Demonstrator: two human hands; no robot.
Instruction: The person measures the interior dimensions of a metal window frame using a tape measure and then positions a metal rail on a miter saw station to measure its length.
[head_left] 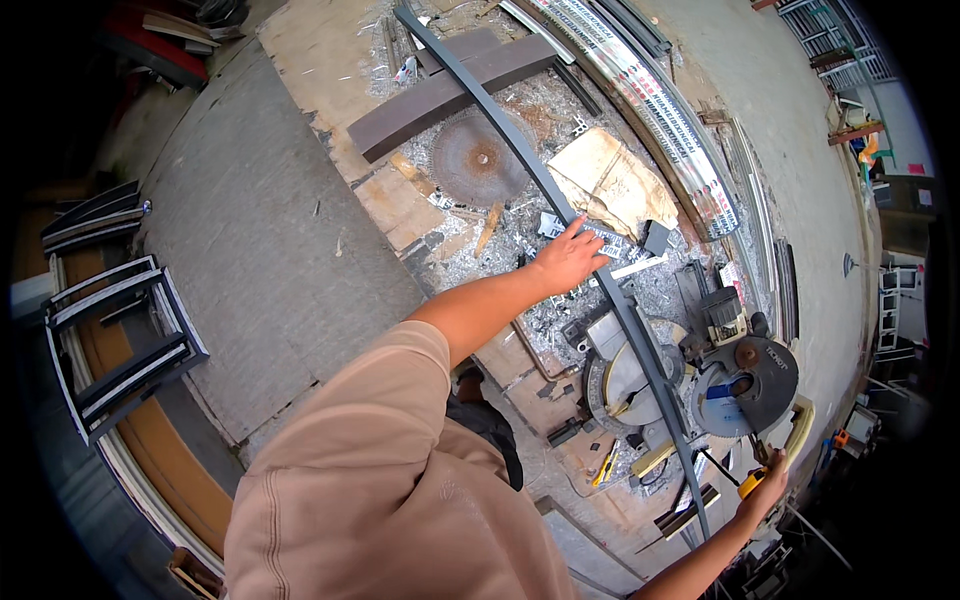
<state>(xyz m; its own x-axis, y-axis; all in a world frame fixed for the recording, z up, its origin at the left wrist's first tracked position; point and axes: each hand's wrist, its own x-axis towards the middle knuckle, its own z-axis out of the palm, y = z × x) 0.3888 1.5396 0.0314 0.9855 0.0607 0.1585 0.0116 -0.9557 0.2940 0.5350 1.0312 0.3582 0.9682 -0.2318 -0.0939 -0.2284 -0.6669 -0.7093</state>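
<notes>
Wood, in broad tan boards [310, 60], makes up the work surface on my feed, thickly strewn with silvery chips around its middle. Taking the clock from the centre of my view, grey floor [290, 190] spreads from ten o'clock, and dark frames [128, 345] with pale edges lie at nine. A ladder [888, 310] stands far off at three. On the boards near twelve I have a round rusty blade [470, 165] lying flat, with a long brown block [420, 115] just above it; a creased tan sheet [605, 185] lies between one and two.

Printed film [640, 100] wraps a long bundle at one o'clock.

The bar [640, 342] is dark grey, long, slim and smooth; it runs from just before twelve down to between four and five, crossing over the base of a saw [745, 385]. A yellow knife [606, 463] lies near five.

At two, the left hand [572, 262] lies across the bar, fingers slightly spread and touching it; I can't tell whether they close round it. At four, the right hand [768, 482] has its fingers curled beside the saw's pale handle [800, 425], against something small and yellow [750, 484]; I can't tell what they grip.
</notes>
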